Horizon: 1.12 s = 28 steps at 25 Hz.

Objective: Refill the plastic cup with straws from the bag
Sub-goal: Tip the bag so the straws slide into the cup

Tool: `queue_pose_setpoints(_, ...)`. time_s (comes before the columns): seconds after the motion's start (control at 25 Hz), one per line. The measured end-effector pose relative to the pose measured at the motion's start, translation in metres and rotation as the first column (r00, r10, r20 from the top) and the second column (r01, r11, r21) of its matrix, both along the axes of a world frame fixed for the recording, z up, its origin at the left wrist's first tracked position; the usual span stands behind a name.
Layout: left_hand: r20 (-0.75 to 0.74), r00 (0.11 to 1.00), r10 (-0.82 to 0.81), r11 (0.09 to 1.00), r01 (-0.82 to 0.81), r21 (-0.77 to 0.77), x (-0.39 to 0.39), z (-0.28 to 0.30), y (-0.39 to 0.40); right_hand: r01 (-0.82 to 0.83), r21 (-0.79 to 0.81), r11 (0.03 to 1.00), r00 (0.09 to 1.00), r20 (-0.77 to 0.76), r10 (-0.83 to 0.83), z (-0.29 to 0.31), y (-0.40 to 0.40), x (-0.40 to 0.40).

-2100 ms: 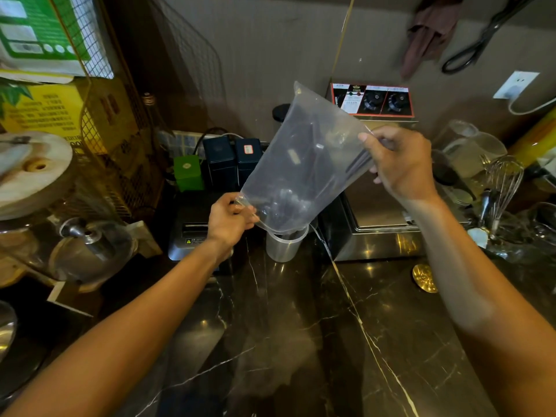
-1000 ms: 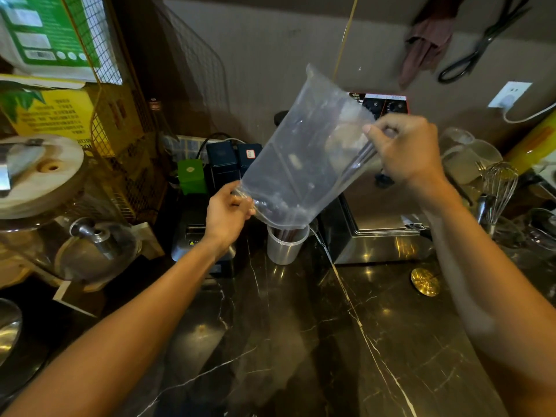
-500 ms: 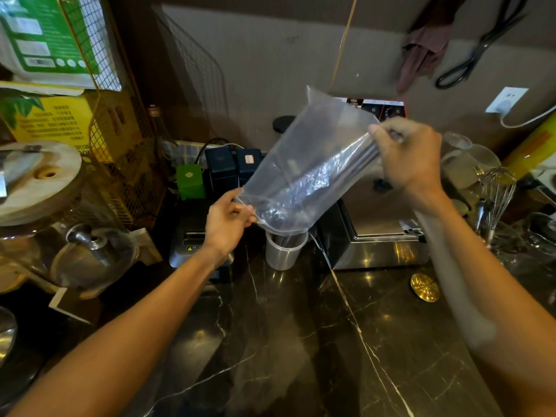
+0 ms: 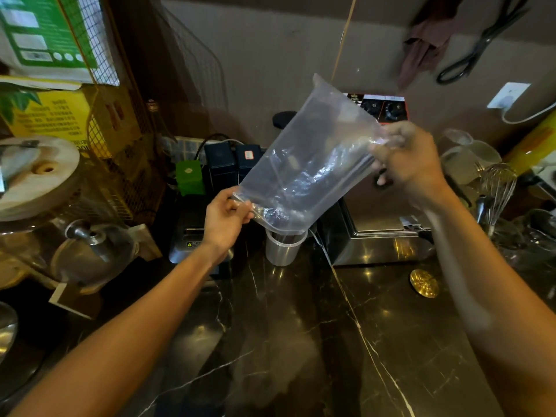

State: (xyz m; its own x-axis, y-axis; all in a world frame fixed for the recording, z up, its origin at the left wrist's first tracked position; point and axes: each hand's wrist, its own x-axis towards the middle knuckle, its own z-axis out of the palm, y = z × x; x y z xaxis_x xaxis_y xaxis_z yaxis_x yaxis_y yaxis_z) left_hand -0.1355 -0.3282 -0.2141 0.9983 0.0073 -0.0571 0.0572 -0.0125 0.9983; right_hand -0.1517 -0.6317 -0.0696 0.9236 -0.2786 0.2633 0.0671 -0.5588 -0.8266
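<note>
A clear plastic bag (image 4: 304, 164) hangs tilted over the counter, its open mouth pointing down at a small translucent plastic cup (image 4: 284, 248). Dark straws (image 4: 279, 215) lie inside the bag near its mouth, and their ends reach into the cup. My left hand (image 4: 225, 219) pinches the bag's lower left corner beside the mouth. My right hand (image 4: 406, 159), blurred, grips the bag's raised upper end at the right. The cup stands on the dark marble counter (image 4: 301, 341), just under the bag.
A steel appliance (image 4: 379, 233) with a red control panel stands right behind the cup. Dark boxes and a green box (image 4: 189, 177) sit to the left. A glass dispenser with a tap (image 4: 87, 236) is far left; a whisk (image 4: 496, 188) and glass jugs far right. A gold disc (image 4: 424, 282) lies on the counter.
The bag has stayed over the cup while my right hand shifted its raised end up and down. The straws have slid down toward the mouth and into the cup.
</note>
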Motion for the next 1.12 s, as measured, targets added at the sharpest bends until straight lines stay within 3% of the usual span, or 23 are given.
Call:
queue_pose_setpoints(0.08, -0.032, 0.999, 0.037, 0.999, -0.038, -0.025, 0.0, -0.004, 0.001, -0.015, 0.046, 0.999, 1.0, 0.015, 0.014, 0.004, -0.002, 0.001)
queue_pose_setpoints(0.28, -0.091, 0.995, 0.044, 0.998, -0.048, -0.045, 0.0, -0.012, 0.002, 0.003, -0.319, 0.948, 0.994, 0.107, 0.032, 0.02, 0.009, 0.005)
queue_pose_setpoints(0.48, -0.101, 0.994, 0.048, 0.995, -0.056, -0.077, -0.004, -0.013, 0.0, -0.028, -0.288, 0.957, 0.982, 0.169, 0.08, 0.026, 0.017, 0.012)
queue_pose_setpoints(0.68, -0.049, 0.995, 0.086, 0.993, -0.089, -0.073, -0.004, -0.01, 0.002, 0.066, -0.438, 0.896, 0.966, 0.254, 0.053, 0.024, 0.014, 0.016)
queue_pose_setpoints(1.12, 0.013, 0.997, 0.077, 0.992, -0.076, -0.099, 0.002, 0.012, -0.005, 0.028, -0.266, 0.964, 0.964, 0.261, 0.044, 0.042, 0.011, 0.015)
